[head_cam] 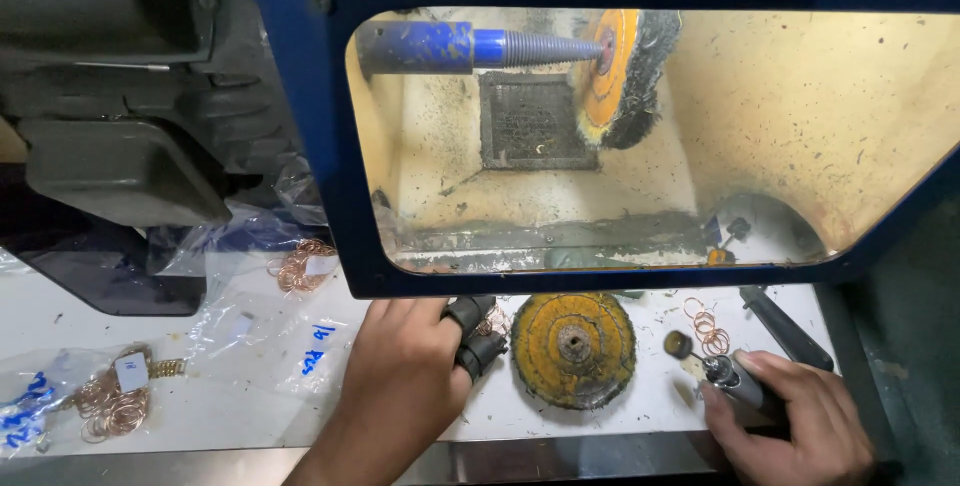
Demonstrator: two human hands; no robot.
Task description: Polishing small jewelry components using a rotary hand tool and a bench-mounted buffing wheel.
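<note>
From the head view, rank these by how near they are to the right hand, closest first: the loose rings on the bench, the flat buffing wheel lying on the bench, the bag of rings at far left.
From the right hand:
1. Loose rings, just up and left of the hand.
2. Flat buffing wheel, mid-bench, between the two hands.
3. Bag of rings, at the bench's far left edge.

Your right hand [790,416] grips a small rotary handpiece [738,381], metal-grey, lying tilted along the white bench, its little round buffing tip [678,345] pointing up-left just beside a scatter of thin copper-coloured rings [708,326]. Your left hand [405,371], two fingers capped in black finger guards [478,334], pinches a few more rings [492,322] against the bench edge, just left of a flat yellow buffing wheel [573,349].
</note>
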